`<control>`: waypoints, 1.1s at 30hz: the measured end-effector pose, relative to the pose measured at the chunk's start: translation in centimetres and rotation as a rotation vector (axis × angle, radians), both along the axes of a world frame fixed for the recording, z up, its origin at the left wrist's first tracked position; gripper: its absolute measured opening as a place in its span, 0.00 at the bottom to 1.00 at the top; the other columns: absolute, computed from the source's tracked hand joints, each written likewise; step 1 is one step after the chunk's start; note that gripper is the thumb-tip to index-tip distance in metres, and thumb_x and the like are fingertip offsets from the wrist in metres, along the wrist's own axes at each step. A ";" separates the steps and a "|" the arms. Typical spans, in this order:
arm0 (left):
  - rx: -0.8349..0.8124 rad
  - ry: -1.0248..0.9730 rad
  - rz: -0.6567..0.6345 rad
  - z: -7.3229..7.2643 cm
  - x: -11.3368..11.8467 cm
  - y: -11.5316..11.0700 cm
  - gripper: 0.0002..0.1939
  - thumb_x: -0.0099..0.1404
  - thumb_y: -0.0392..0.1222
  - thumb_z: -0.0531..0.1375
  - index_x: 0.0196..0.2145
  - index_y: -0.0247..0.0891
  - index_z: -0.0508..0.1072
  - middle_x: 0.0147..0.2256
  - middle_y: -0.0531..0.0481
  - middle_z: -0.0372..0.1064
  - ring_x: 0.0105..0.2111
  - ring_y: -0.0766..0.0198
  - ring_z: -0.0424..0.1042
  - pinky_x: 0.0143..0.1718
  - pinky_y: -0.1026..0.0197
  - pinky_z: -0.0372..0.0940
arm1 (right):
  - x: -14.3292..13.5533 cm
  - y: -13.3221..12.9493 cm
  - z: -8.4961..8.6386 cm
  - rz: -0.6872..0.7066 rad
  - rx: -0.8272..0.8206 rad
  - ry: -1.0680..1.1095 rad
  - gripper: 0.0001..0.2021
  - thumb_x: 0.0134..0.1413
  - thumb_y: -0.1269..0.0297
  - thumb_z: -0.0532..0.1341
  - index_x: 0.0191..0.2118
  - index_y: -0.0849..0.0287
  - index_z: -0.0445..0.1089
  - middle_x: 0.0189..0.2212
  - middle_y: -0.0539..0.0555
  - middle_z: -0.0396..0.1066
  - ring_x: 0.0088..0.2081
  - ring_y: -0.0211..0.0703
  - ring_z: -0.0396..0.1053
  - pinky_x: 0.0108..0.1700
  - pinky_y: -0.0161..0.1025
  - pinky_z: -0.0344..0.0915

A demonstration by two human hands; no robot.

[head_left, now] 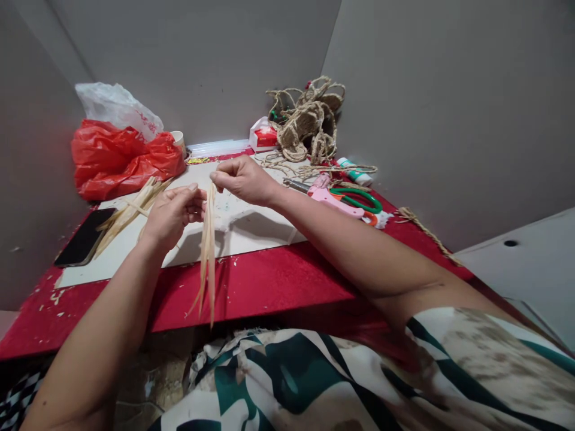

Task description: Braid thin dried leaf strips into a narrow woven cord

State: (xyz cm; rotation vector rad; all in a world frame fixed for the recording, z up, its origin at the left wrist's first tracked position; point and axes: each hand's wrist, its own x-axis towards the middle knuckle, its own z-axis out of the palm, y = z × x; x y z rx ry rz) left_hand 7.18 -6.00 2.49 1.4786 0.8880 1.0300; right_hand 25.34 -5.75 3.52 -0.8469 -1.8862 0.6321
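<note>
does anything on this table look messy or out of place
Yes, mildly. Pale scraps litter the red tabletop at the near left, like loose debris. Some dry strips also overlap the phone's edge, an odd resting place.

Long fibre strips point(208, 239) show pale straw; the flat table covering point(269, 281), crimson; the loose cloth garment point(291, 371), green-white-beige patches.

Surfaces before me comprise dry, matt fibrous strips point(206, 245), rough twisted cord point(305, 123), a crinkled, glossy red plastic bag point(110, 155), a smooth-faced phone point(83, 239), a smooth plastic pink handle point(335, 199), a matt white sheet point(108, 263) and matt red cloth point(269, 278).
</note>
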 end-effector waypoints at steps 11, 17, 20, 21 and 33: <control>0.273 0.023 0.128 0.6 1.0 -1.7 0.17 0.49 0.44 0.69 0.34 0.37 0.69 0.26 0.53 0.70 0.25 0.69 0.71 0.29 0.66 0.68 | -0.7 -0.1 -0.3 0.059 -0.036 -0.002 0.17 0.55 0.73 0.55 0.15 0.63 0.57 0.13 0.43 0.49 0.19 0.27 0.46 0.22 0.30 0.46; 0.150 -0.036 0.022 0.6 0.4 -1.1 0.18 0.46 0.39 0.70 0.31 0.39 0.65 0.25 0.55 0.69 0.29 0.66 0.73 0.29 0.66 0.67 | -0.6 -0.4 0.1 0.092 -0.097 -0.020 0.15 0.54 0.72 0.54 0.18 0.64 0.61 0.14 0.44 0.53 0.19 0.28 0.48 0.23 0.30 0.49; 0.039 -0.058 -0.062 0.6 0.0 -0.8 0.17 0.46 0.37 0.70 0.31 0.38 0.67 0.29 0.53 0.71 0.31 0.65 0.74 0.31 0.64 0.69 | -0.5 -0.4 0.1 0.120 -0.125 -0.021 0.15 0.55 0.71 0.55 0.18 0.64 0.61 0.14 0.44 0.54 0.20 0.28 0.49 0.23 0.29 0.49; 0.005 -0.065 -0.087 0.5 -0.1 -0.8 0.16 0.46 0.37 0.69 0.32 0.38 0.68 0.30 0.53 0.71 0.32 0.64 0.74 0.32 0.63 0.70 | -0.5 -0.4 0.0 0.129 -0.132 -0.024 0.15 0.56 0.70 0.55 0.18 0.64 0.61 0.15 0.44 0.54 0.20 0.28 0.49 0.23 0.29 0.48; -0.059 -0.125 -0.039 0.4 0.7 -1.2 0.13 0.46 0.34 0.65 0.29 0.38 0.65 0.24 0.55 0.69 0.25 0.69 0.71 0.23 0.68 0.63 | -0.7 -0.9 -0.1 0.194 -0.155 -0.088 0.14 0.58 0.73 0.51 0.21 0.63 0.60 0.16 0.42 0.49 0.20 0.29 0.46 0.23 0.29 0.47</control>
